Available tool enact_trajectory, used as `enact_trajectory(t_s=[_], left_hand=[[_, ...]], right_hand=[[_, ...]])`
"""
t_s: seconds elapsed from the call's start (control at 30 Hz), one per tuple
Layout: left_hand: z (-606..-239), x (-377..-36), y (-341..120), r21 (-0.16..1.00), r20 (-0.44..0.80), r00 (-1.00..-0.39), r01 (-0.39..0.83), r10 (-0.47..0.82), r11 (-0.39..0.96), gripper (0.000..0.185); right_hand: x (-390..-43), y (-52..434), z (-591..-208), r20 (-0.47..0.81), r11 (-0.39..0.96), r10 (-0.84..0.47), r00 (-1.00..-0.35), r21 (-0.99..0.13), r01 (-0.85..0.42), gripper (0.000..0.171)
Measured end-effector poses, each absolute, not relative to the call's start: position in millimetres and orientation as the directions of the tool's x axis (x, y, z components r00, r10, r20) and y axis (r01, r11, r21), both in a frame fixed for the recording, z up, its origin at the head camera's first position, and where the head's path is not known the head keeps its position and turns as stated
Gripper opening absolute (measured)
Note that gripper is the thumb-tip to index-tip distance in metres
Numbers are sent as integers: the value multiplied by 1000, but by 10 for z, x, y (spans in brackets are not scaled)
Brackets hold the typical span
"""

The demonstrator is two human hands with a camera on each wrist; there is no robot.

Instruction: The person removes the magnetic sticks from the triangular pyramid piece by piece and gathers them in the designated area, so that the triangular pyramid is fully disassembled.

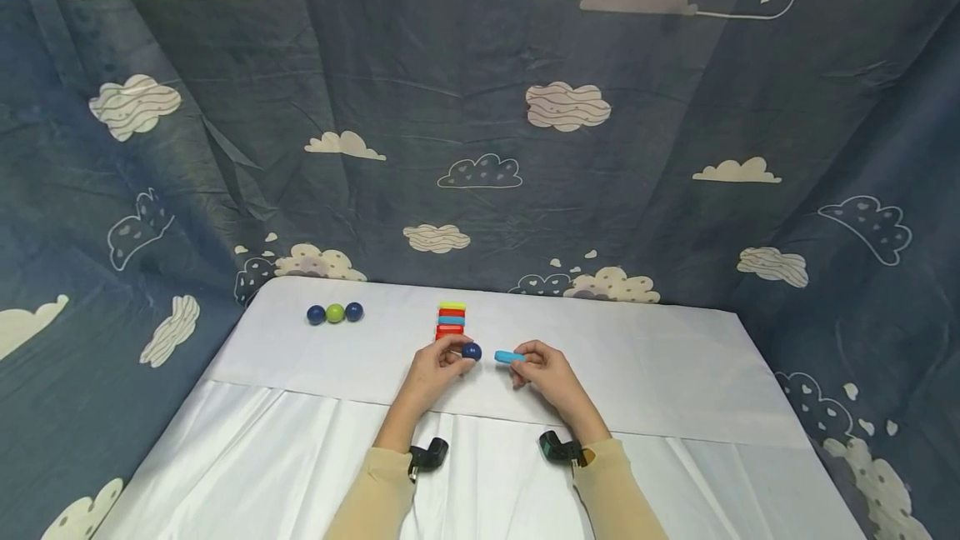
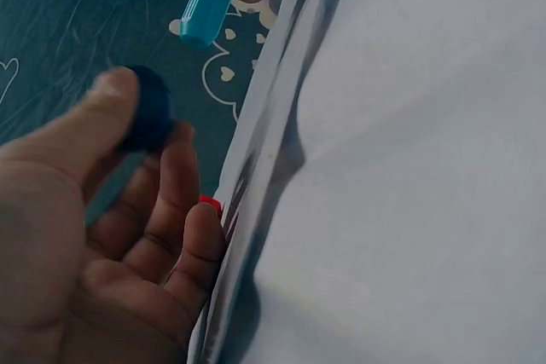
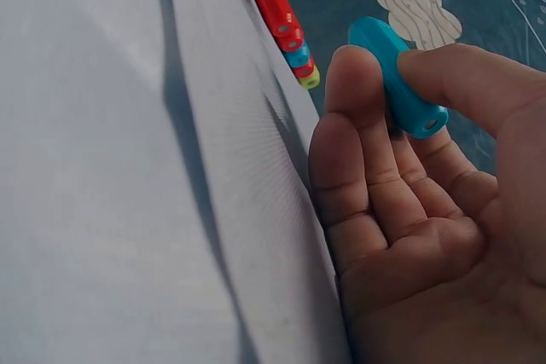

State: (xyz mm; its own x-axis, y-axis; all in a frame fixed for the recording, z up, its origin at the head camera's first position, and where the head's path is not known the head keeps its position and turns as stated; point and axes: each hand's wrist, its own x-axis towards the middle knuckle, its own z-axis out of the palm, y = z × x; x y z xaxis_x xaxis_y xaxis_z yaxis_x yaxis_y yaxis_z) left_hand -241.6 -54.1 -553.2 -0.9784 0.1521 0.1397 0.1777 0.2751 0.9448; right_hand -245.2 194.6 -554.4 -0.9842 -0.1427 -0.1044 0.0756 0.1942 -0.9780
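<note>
My left hand (image 1: 442,365) pinches a dark blue ball (image 1: 471,350) between thumb and fingertips; the left wrist view shows that ball (image 2: 147,117) under the thumb. My right hand (image 1: 536,367) pinches a light blue oblong bead (image 1: 509,356), seen close as the bead (image 3: 399,91) between thumb and forefinger. The two hands hover side by side over the white table (image 1: 660,373), the ball and bead a short gap apart. Just behind them lies a row of coloured beads (image 1: 452,319), red, blue and yellow.
Three balls (image 1: 334,312), two dark blue with a green one between, lie in a line at the table's far left. A cloud-patterned blue curtain (image 1: 480,132) hangs behind and around the table. Black wrist cameras (image 1: 429,455) sit on both forearms.
</note>
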Motion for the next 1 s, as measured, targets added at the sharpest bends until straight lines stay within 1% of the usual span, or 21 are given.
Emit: enact_trajectory(t_s=[0.17,0.3,0.4,0.5,0.7,0.8,1.0], left_hand=[[-5485,-2421,-594,958,140,-986,159,93,239,30],[-5455,-2455,-697,966,158,-987,151,-14,209,33],[-5422,-2487,-804,968,180,-978,156,-110,197,34],[-5393,-2515,-927,967,202,-956,160,-211,200,34],[-5355,-2541,-1157,964,226,-888,145,-400,223,35],[-5339,-2549,-1255,963,228,-860,128,-457,239,35],[-5311,-2572,-1495,955,220,-824,74,-521,286,37]], right_hand=[[-2448,1962,-5539,-102,183,-157,-982,-980,72,22],[-2447,1973,-5540,-94,176,-164,-982,-982,65,20],[-2451,1976,-5543,-93,181,-163,-982,-981,63,20],[-2453,1977,-5542,-99,185,-161,-982,-980,69,21],[-2448,1981,-5527,-106,188,-156,-982,-979,76,20],[-2451,1980,-5525,-100,188,-156,-983,-980,70,20],[-2460,1971,-5538,-95,193,-160,-982,-979,63,20]])
